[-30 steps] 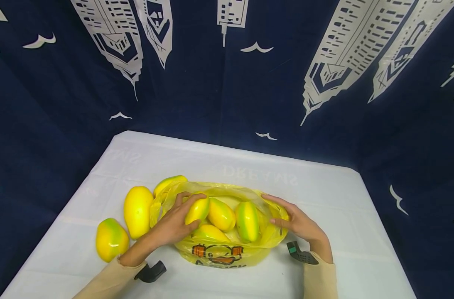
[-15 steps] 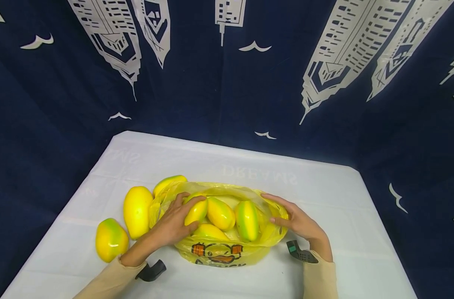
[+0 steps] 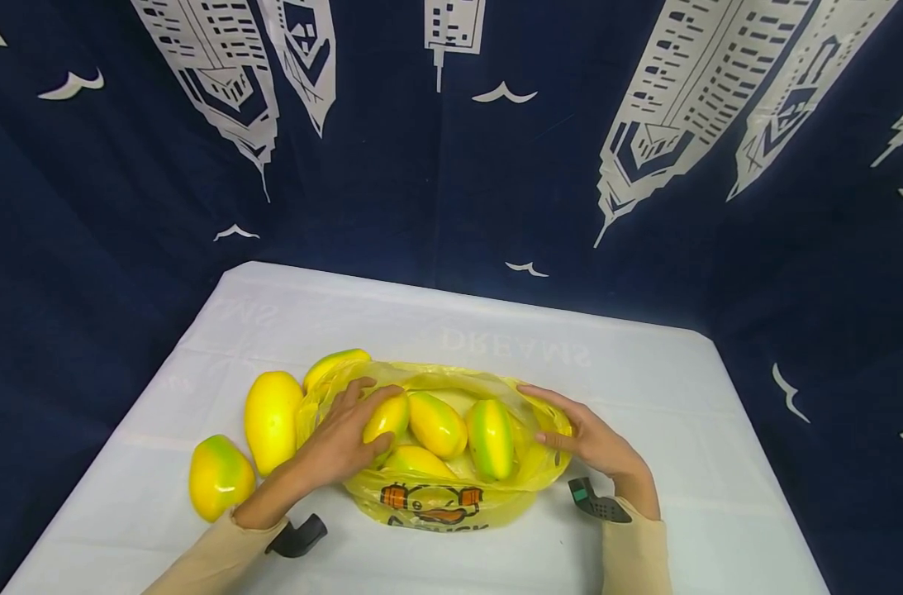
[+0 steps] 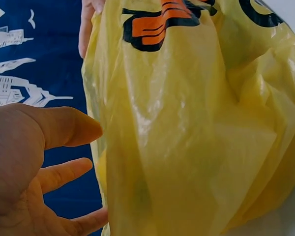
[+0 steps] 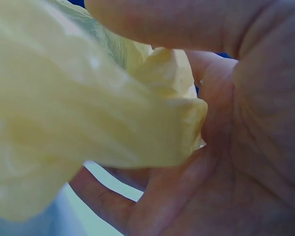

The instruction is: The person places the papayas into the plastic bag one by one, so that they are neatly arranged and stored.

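A yellow plastic bag with a printed cartoon face stands open, with several yellow-green mangoes in it. My left hand reaches over the bag's left rim, thumb and fingers about a mango inside. In the left wrist view the bag's wall hides most of that mango. Beside it lie another mango and one with a green stripe. My right hand holds the bag's right side, thumb inside the mouth and fingers around the outside; the right wrist view shows the plastic between them.
Left of the bag, a large yellow mango and a greenish mango lie on the white tabletop. One more mango sits behind the bag's left rim. A dark blue curtain hangs behind the table.
My left hand has shifted slightly left, and the mango by its fingers has settled a little lower and left in the bag. My right hand keeps its place on the bag.
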`<state>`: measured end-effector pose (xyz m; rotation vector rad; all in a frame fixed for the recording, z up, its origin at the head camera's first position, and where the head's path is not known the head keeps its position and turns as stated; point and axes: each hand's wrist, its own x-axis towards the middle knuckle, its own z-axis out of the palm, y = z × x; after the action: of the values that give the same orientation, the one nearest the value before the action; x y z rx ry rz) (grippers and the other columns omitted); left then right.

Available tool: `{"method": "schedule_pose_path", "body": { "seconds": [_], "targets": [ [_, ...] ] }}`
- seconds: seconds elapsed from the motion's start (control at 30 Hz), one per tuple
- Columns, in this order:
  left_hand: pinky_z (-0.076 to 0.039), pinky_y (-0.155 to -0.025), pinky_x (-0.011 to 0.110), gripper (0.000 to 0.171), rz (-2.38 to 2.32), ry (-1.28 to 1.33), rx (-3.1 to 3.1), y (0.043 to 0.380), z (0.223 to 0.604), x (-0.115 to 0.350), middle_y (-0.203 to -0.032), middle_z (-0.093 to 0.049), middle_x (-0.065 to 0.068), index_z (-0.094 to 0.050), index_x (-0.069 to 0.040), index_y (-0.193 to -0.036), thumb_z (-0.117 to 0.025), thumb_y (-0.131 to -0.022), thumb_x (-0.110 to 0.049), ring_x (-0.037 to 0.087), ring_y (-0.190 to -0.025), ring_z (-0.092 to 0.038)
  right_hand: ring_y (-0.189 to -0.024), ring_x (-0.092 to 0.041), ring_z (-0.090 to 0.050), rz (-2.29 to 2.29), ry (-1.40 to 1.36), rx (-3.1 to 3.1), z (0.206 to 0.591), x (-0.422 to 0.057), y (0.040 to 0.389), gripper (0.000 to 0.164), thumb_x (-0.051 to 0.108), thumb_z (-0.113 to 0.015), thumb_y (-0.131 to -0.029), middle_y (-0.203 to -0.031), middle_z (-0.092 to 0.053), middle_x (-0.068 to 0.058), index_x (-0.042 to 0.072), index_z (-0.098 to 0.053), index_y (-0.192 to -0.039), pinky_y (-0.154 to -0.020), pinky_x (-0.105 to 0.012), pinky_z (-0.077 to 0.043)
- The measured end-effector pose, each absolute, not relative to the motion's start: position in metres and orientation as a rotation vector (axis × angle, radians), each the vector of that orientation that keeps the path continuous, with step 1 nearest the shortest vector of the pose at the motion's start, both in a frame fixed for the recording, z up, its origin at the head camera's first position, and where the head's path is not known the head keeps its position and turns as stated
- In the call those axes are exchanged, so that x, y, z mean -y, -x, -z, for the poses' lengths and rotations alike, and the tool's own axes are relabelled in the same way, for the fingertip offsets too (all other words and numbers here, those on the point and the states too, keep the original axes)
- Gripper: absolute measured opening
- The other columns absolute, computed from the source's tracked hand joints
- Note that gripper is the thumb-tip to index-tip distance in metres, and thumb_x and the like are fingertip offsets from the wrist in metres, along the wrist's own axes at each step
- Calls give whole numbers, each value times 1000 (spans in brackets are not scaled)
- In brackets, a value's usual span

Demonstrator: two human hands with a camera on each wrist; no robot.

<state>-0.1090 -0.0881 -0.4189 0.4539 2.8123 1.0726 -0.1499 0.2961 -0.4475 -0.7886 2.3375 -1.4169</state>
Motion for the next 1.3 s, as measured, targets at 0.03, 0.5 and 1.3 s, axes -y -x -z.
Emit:
{"method": "schedule_pose_path", "body": {
  "seconds": [0.03, 0.5, 1.3],
  "targets": [
    [-40, -104, 67, 60, -1078, -456, -2818, 109, 418, 89, -151, -37, 23, -50, -16, -146, -73, -90, -13, 43, -136, -39, -144, 1, -32, 1415, 789, -2338, 448, -296, 150, 65, 12, -69, -94, -161, -36, -5, 19, -43, -152, -111, -14, -28],
    [-40, -107, 62, 53, -1242, -538, -2878, 109, 406, 101, -141, -49, 15, -54, -10, -140, -71, -90, -8, 36, -134, -44, -142, 3, -34, 1435, 754, -2318, 447, -297, 149, 64, 12, -69, -94, -161, -36, -3, 21, -44, -152, -110, -13, -28],
    [-34, -111, 63, 46, -1393, -525, -2712, 143, 384, 181, -147, -50, 14, -50, -11, -144, -62, -100, -15, 39, -136, -44, -142, 2, -35, 1429, 773, -2326, 448, -295, 150, 64, 12, -69, -94, -160, -37, -3, 20, -44, -152, -110, -13, -29]
  ]
}}
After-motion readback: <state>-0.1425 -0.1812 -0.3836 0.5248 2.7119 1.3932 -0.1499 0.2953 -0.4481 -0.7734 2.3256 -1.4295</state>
